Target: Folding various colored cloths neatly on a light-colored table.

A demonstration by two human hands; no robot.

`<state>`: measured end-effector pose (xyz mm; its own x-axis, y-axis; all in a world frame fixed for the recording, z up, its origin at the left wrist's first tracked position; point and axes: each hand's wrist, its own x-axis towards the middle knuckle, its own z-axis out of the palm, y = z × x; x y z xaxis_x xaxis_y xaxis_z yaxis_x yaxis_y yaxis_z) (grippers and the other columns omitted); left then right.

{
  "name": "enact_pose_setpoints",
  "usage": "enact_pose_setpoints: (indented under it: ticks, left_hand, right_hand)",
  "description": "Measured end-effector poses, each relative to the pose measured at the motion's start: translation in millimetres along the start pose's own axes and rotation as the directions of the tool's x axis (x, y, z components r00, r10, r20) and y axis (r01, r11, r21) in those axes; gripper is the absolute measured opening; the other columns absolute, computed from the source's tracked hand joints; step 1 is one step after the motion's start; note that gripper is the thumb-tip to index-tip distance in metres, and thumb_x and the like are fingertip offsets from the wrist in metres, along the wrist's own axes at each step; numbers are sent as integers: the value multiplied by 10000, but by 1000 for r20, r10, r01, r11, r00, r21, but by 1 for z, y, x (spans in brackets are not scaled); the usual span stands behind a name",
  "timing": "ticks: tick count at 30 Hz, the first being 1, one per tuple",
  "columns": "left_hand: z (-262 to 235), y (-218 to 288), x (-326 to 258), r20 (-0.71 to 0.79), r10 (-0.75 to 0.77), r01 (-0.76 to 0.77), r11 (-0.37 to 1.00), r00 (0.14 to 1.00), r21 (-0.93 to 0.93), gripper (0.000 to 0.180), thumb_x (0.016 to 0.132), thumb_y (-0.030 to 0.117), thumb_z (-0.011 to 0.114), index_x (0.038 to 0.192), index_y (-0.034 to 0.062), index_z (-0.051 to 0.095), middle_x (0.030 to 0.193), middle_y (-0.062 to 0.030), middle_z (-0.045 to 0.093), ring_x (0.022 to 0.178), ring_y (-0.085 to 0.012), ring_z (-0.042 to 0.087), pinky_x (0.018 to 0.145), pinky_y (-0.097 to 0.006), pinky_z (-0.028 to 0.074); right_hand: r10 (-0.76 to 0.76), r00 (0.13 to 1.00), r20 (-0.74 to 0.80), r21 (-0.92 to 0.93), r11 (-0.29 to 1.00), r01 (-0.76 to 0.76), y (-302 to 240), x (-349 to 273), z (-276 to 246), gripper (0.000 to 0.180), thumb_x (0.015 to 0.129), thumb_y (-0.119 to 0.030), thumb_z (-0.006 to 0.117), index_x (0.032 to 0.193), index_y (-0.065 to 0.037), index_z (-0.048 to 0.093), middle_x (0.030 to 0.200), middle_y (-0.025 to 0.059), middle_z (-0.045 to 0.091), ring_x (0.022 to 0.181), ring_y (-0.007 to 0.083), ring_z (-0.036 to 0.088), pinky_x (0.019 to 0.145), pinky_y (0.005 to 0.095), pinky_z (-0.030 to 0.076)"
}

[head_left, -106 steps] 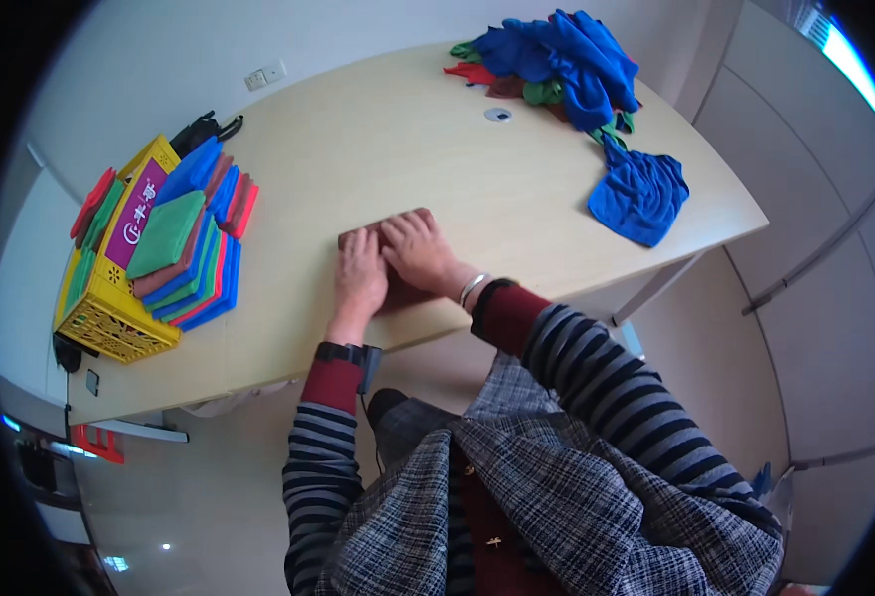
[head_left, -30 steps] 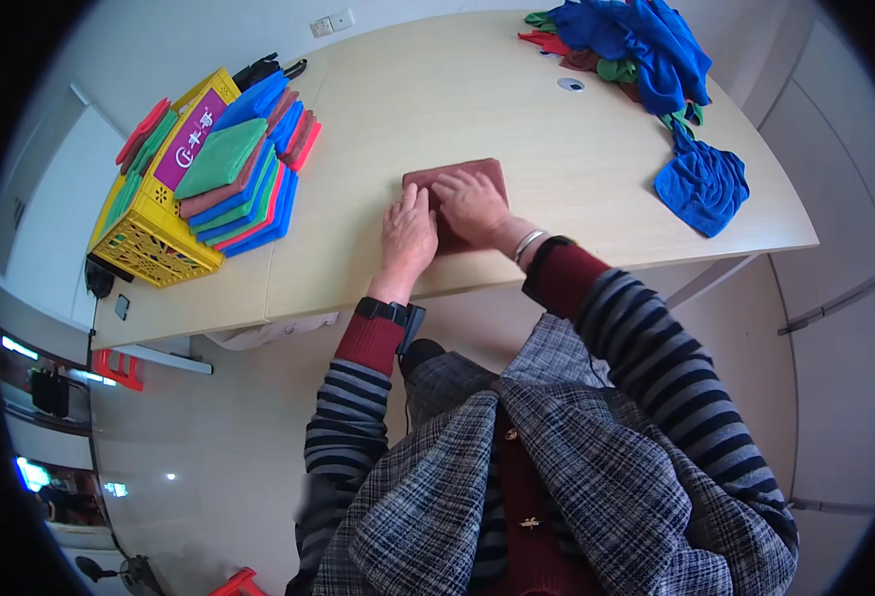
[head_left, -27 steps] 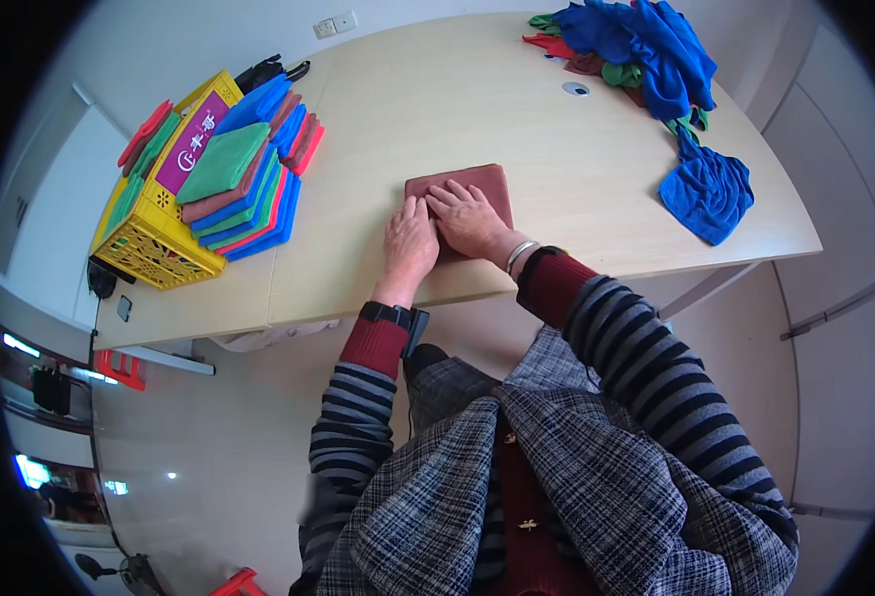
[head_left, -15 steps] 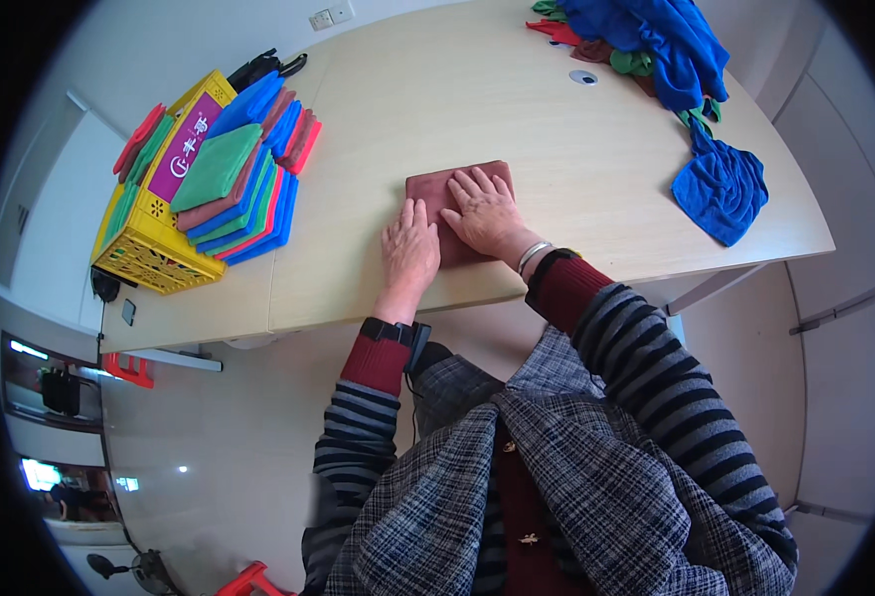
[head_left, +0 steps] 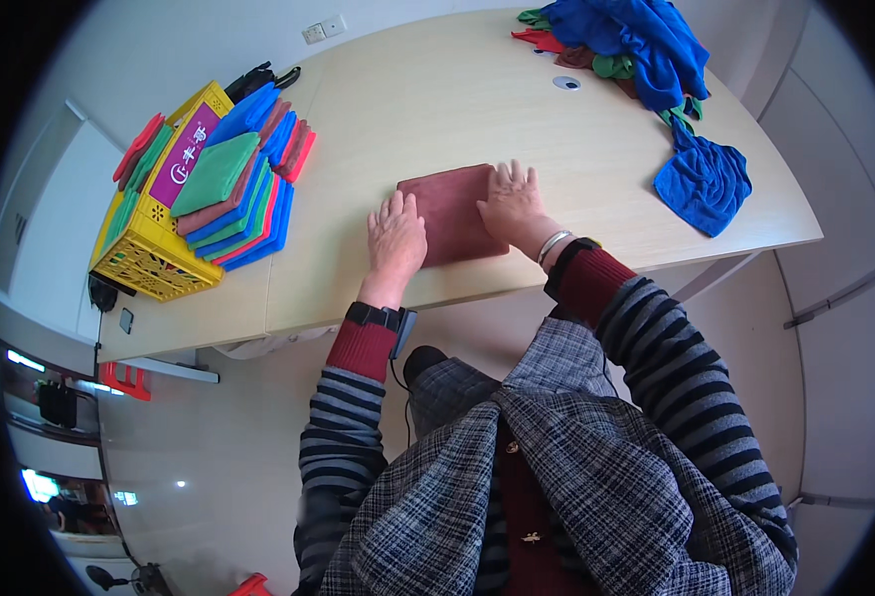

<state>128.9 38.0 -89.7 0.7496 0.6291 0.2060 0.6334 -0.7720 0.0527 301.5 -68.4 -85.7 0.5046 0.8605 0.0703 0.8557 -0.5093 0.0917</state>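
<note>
Left hand: the left hand (head_left: 396, 238) lies flat, palm down and fingers together, on the near-left edge of the folded dark red cloth (head_left: 452, 212); it grips nothing, only presses.
Right hand: the right hand (head_left: 512, 202) is spread flat on the cloth's right side, fingers fanned and pointing away from the person, likewise pressing and not clutching.
Cloth: it sits on the pale wooden bench (head_left: 437, 109) as a neat rectangle, directly under both palms and close to the near edge.
Just changed: a few seconds back both hands were bunched close together over the cloth; now they have drawn apart, left toward the near-left corner, right out to the far-right side, and the rectangle reads flat and square.
What that means: I judge this as the smoothing pass on a finished fold, the cloth looking close to ready for stacking.
Basket: well off to the left of the left hand stands a yellow plastic lattice basket (head_left: 149, 260), lying tilted at the bench end.
Basket contents: it is packed with folded cloths (head_left: 234, 184) in green, blue, red and brownish tones, layered on top of one another and spilling past the rim toward the hands.
Loose pile: far beyond the right hand, at the bench's back corner, lies a heap of unfolded cloths, mostly blue (head_left: 636, 35), with green and red bits showing.
Stray piece: one crumpled blue cloth (head_left: 704, 179) lies to the right of the right hand, near the bench edge and just below the heap.
</note>
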Motion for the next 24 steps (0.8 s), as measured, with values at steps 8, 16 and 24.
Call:
enact_pose_setpoints:
  ticks: [8, 16, 24]
  left_hand:
    - [20, -5, 28, -40, 171, -174, 977, 985, -124, 549, 1011, 305, 504, 1467, 11, 418, 1546, -195, 385, 1441, -342, 348, 1163, -512, 293]
    - [18, -14, 33, 13, 252, -249, 962, 968, -111, 624, 995, 364, 537, 1479, -5, 400, 1543, -205, 379, 1439, -356, 345, 1187, -513, 250]
    - [23, 4, 57, -34, 248, -250, 951, 968, -179, 615, 984, 331, 547, 1484, 9, 391, 1555, -189, 360, 1453, -340, 317, 1196, -517, 227]
  right_hand:
    - [-272, 930, -248, 267, 904, 335, -19, 18, 26, 562, 997, -355, 493, 1451, -29, 442, 1542, 134, 399, 1446, 337, 333, 1194, 520, 225]
    - [-256, 923, -286, 390, 849, 357, -8, 10, 29, 582, 972, -330, 526, 1456, -18, 445, 1535, 153, 409, 1464, 331, 309, 1200, 514, 220]
    - [-326, 918, -224, 304, 872, 384, -13, 26, 6, 592, 941, -280, 518, 1451, 9, 442, 1533, 183, 405, 1463, 346, 311, 1203, 533, 203]
